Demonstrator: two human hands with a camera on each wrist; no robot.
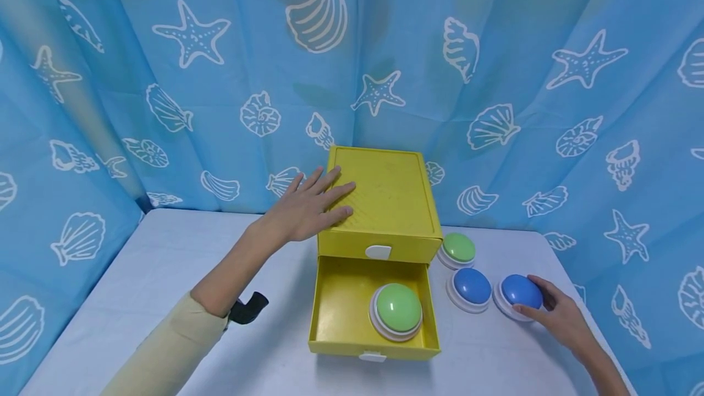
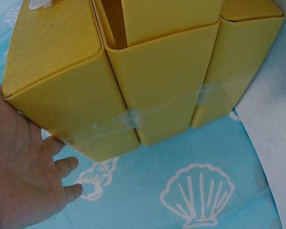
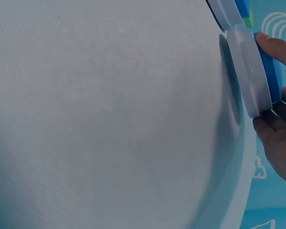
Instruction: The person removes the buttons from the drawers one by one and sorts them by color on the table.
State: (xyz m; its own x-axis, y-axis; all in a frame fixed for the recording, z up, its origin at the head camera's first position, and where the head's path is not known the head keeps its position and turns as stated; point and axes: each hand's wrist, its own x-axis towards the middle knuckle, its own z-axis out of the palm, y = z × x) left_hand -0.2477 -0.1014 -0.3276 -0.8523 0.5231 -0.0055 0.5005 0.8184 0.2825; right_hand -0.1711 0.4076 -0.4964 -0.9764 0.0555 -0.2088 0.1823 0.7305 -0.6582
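Note:
My left hand (image 1: 302,208) lies with straight, spread fingers on the top of a yellow drawer cabinet (image 1: 385,191). In the left wrist view the same hand (image 2: 26,167) is at the cabinet's top edge. A drawer (image 1: 341,298) below the top one is pulled out, with a green dome button (image 1: 398,307) on a white base in its right half. At the far right, my right hand (image 1: 561,316) grips a blue dome button (image 1: 521,292) by its sides. In the right wrist view, thumb and fingers hold this blue button (image 3: 271,76), its shadow falling on the table beside it.
Left of the held button stands a second blue dome button (image 1: 473,286), with another green one (image 1: 459,247) behind it, near the cabinet's side. A white cloth covers the table (image 1: 264,347). Blue curtains (image 1: 231,102) with shell prints hang behind and at both sides.

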